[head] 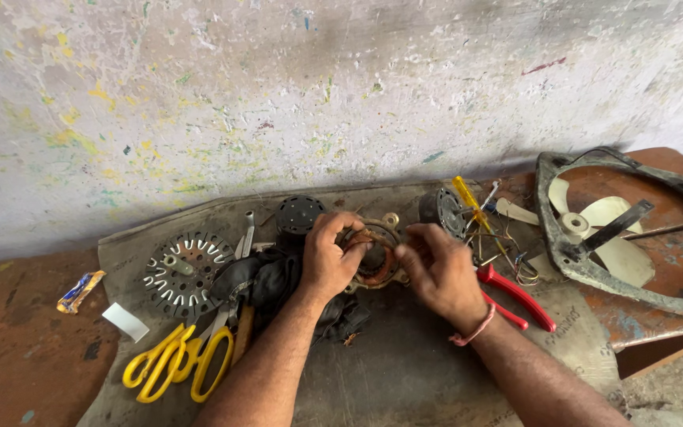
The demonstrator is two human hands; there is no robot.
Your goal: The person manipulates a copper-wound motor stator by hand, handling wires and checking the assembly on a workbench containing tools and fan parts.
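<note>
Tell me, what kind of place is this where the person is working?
Probably a small electrical repair workshop. Both hands, left hand and right hand, grip a copper-wound motor stator on a worn bench; around it lie a dismantled fan frame, red pliers and yellow scissors.

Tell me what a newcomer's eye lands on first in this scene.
At centre, the left hand and right hand grip a round copper-wound motor stator over the dark mat. Bright yellow-handled scissors lie at lower left beside a perforated round metal plate. At right sits a grimy fan frame with cream blades, with red-handled pliers just below the right hand.
</note>
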